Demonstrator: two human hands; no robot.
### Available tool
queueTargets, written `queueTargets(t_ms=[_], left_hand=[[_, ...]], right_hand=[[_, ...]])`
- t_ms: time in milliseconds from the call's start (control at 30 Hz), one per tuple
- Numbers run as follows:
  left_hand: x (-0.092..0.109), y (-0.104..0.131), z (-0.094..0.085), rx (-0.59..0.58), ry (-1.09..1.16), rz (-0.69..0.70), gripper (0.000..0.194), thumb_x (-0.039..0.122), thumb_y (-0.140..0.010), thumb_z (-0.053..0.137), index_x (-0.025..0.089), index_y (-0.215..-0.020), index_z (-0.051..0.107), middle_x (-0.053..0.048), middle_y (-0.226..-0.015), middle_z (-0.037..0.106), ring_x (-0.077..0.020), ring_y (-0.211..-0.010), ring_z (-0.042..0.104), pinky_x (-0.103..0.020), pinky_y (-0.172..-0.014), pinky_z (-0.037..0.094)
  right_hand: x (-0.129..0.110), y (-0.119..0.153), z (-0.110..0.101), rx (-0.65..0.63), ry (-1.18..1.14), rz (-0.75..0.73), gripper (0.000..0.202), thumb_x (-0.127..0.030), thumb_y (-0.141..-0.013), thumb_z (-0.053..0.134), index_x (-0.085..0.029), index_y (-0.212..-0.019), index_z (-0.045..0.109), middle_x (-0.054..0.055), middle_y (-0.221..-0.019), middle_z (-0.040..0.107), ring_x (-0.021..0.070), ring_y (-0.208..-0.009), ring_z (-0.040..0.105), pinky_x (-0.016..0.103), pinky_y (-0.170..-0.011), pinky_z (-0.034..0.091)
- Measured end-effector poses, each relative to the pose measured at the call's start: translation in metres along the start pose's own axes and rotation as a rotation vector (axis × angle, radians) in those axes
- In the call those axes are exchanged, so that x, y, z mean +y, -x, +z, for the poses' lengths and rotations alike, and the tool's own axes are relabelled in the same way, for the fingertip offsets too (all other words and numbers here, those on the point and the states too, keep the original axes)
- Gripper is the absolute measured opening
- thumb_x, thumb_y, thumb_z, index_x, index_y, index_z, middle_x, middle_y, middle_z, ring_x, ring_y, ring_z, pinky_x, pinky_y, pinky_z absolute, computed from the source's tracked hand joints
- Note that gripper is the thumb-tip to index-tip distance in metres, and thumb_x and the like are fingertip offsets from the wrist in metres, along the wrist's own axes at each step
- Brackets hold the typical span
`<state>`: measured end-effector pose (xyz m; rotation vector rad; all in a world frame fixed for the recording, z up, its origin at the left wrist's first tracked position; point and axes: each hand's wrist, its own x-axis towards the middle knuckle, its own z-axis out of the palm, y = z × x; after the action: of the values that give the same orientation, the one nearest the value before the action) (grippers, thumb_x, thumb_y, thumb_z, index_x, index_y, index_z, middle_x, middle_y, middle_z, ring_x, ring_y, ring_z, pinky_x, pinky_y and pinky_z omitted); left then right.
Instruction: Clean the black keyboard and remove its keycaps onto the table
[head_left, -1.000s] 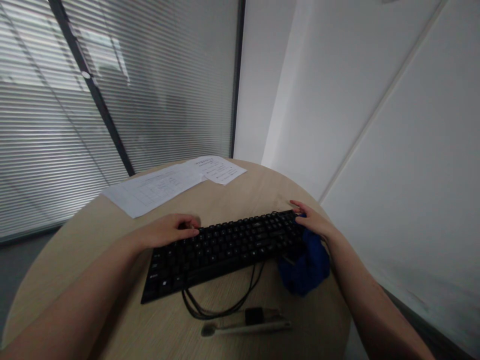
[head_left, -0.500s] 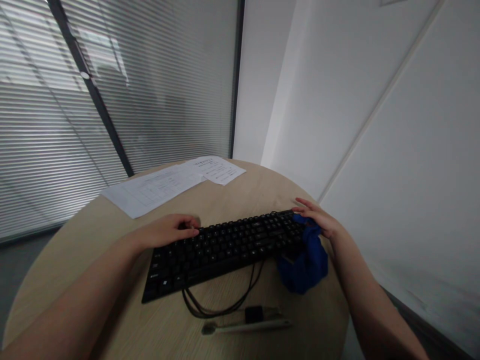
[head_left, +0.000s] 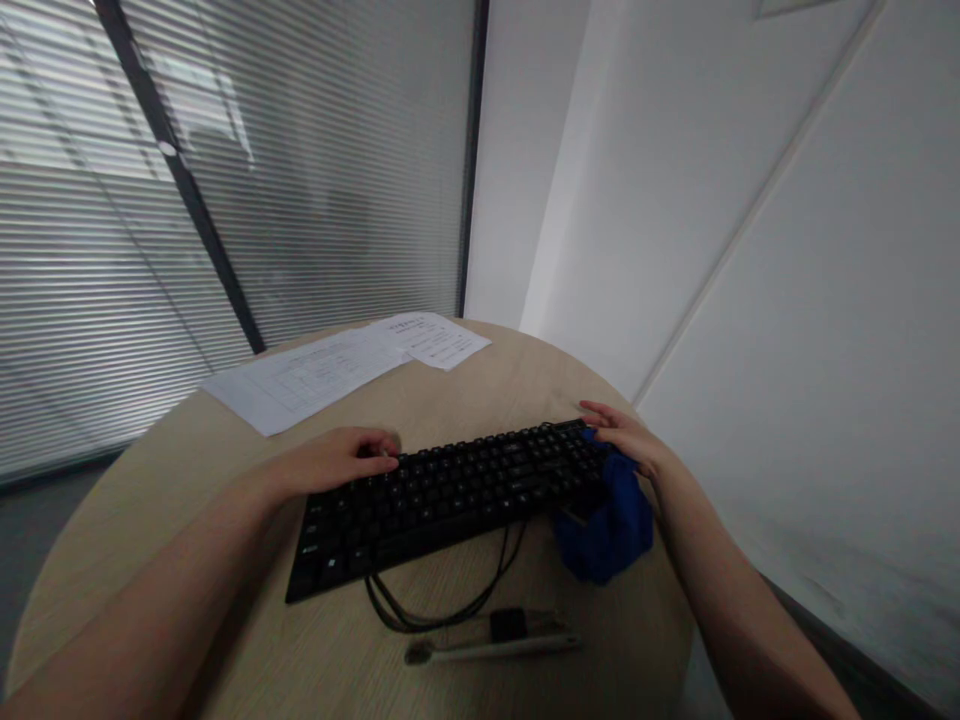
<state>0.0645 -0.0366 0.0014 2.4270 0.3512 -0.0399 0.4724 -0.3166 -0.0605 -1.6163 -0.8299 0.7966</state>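
A black keyboard (head_left: 457, 490) lies at a slant across the round table, its left end closer to me. My left hand (head_left: 352, 460) is closed on its far edge near the left end, thumb on top of the keys and fingers curled behind. At the right end, my right hand (head_left: 619, 435) holds a blue cloth (head_left: 611, 530) against the keyboard's edge. Part of the cloth hangs down in a bunch onto the tabletop. Some of the right fingers stretch out past the keyboard's far corner.
From under the keyboard a black cable (head_left: 405, 622) loops toward me. Nearer still lie a thin brush (head_left: 487, 650) with a pale handle and a small black block (head_left: 508, 625). Printed papers (head_left: 322, 375) rest at the table's far side. A white wall (head_left: 787, 330) rises at the right.
My right hand has shifted slightly left along the keyboard's end, and the cloth has moved a little with it. My left hand and the keyboard look almost unchanged.
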Motion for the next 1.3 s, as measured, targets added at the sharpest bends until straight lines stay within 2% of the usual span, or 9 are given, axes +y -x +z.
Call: queueTargets(t_ms=[167, 367, 600, 733, 933, 1067, 1167, 1300], left_hand=[[-0.004, -0.001, 0.001, 0.012, 0.024, 0.012, 0.037, 0.054, -0.089, 0.052, 0.019, -0.091, 0.062, -0.001, -0.085, 0.061, -0.0183, -0.082, 0.056, -0.028, -0.075, 0.04], [-0.003, 0.0, 0.0, 0.008, 0.008, 0.0, 0.038, 0.055, -0.089, 0.052, 0.019, -0.091, 0.062, -0.001, -0.085, 0.061, -0.0181, -0.081, 0.055, -0.028, -0.074, 0.039], [-0.001, -0.001, 0.0, 0.008, -0.001, -0.002, 0.036, 0.053, -0.09, 0.051, 0.019, -0.091, 0.061, -0.002, -0.086, 0.063, -0.0187, -0.083, 0.056, -0.028, -0.075, 0.041], [-0.004, -0.001, 0.001, 0.002, 0.001, -0.004, 0.038, 0.055, -0.09, 0.052, 0.018, -0.09, 0.061, -0.002, -0.085, 0.062, -0.019, -0.084, 0.056, -0.028, -0.077, 0.042], [-0.003, 0.0, 0.0, -0.001, 0.01, -0.005, 0.039, 0.056, -0.091, 0.051, 0.019, -0.092, 0.062, -0.001, -0.085, 0.062, -0.0188, -0.083, 0.057, -0.028, -0.076, 0.042], [0.002, 0.0, 0.0, -0.003, 0.032, -0.011, 0.039, 0.056, -0.09, 0.051, 0.019, -0.09, 0.062, -0.001, -0.084, 0.061, -0.0185, -0.082, 0.056, -0.028, -0.076, 0.042], [0.002, 0.0, 0.0, 0.0, 0.021, -0.029, 0.038, 0.056, -0.089, 0.052, 0.019, -0.091, 0.063, -0.002, -0.084, 0.063, -0.0187, -0.081, 0.056, -0.028, -0.074, 0.041], [-0.001, -0.001, -0.001, -0.002, 0.004, -0.011, 0.038, 0.055, -0.088, 0.053, 0.019, -0.091, 0.063, -0.002, -0.085, 0.063, -0.0188, -0.082, 0.056, -0.028, -0.074, 0.041]], right_hand=[[-0.001, 0.004, -0.006, -0.121, -0.011, -0.031, 0.085, -0.012, -0.061, 0.064, -0.027, -0.144, 0.05, 0.007, -0.134, 0.065, 0.0246, -0.124, 0.061, 0.041, -0.111, 0.046], [-0.003, 0.007, -0.01, -0.18, 0.007, -0.032, 0.089, -0.012, -0.062, 0.064, -0.028, -0.148, 0.045, 0.01, -0.151, 0.053, 0.027, -0.136, 0.053, 0.045, -0.115, 0.041], [0.003, -0.003, -0.004, -0.078, 0.061, -0.026, 0.081, -0.017, -0.068, 0.064, -0.027, -0.147, 0.048, 0.009, -0.14, 0.063, 0.0261, -0.129, 0.06, 0.045, -0.115, 0.042], [0.003, -0.003, -0.004, -0.067, 0.033, -0.037, 0.08, -0.016, -0.067, 0.065, -0.027, -0.145, 0.049, 0.008, -0.139, 0.064, 0.0259, -0.132, 0.058, 0.046, -0.117, 0.039], [-0.005, 0.007, -0.011, -0.222, 0.004, -0.048, 0.083, -0.013, -0.063, 0.066, -0.028, -0.144, 0.051, 0.009, -0.149, 0.055, 0.0267, -0.14, 0.05, 0.046, -0.118, 0.038], [-0.007, 0.011, -0.014, -0.266, 0.005, -0.056, 0.086, -0.012, -0.062, 0.066, -0.028, -0.145, 0.049, 0.009, -0.154, 0.05, 0.0263, -0.143, 0.045, 0.044, -0.118, 0.038], [-0.005, 0.008, -0.013, -0.238, 0.003, -0.05, 0.083, -0.013, -0.064, 0.065, -0.029, -0.144, 0.049, 0.008, -0.152, 0.052, 0.026, -0.141, 0.047, 0.045, -0.118, 0.038], [-0.001, 0.0, -0.008, -0.131, 0.028, -0.019, 0.073, -0.015, -0.067, 0.066, -0.026, -0.138, 0.055, 0.01, -0.144, 0.06, 0.0267, -0.133, 0.056, 0.046, -0.117, 0.039]])
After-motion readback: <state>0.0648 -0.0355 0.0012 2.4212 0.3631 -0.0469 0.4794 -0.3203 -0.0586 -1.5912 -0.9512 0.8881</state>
